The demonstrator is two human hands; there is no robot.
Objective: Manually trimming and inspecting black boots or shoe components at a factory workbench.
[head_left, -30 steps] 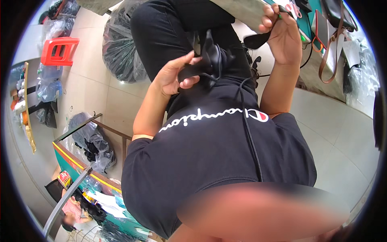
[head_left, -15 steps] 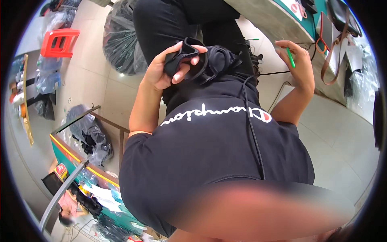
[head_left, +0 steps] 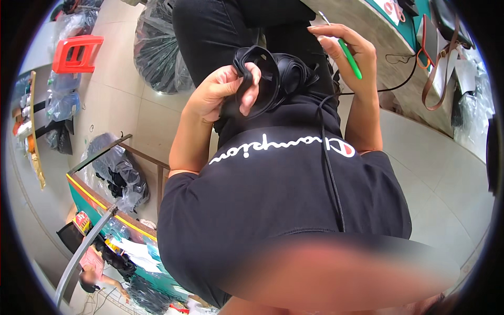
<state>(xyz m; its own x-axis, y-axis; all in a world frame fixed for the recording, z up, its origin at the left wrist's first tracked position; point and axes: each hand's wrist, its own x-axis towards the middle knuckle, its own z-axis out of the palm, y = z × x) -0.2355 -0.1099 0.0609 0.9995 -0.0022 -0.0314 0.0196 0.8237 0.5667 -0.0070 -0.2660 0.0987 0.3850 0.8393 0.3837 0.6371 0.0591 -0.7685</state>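
Note:
My left hand is closed around a folded black fabric band held above my lap. From it a loop hangs toward a rolled bundle of black strips on my thighs. My right hand is raised to the right of that bundle, apart from the band. Between its thumb and fingers lies a slim seam ripper with a green handle, its thin metal tip pointing up and away to the left.
A table with scissors and a brown-strapped bag stands at the far right. Far left are a black plastic sack and a red stool. Another person is at the lower left, beside a cluttered green table.
My right hand has moved left and away from me, closer to the black bundle, carrying the seam ripper. My left hand has turned the black band, which now shows a larger loop.

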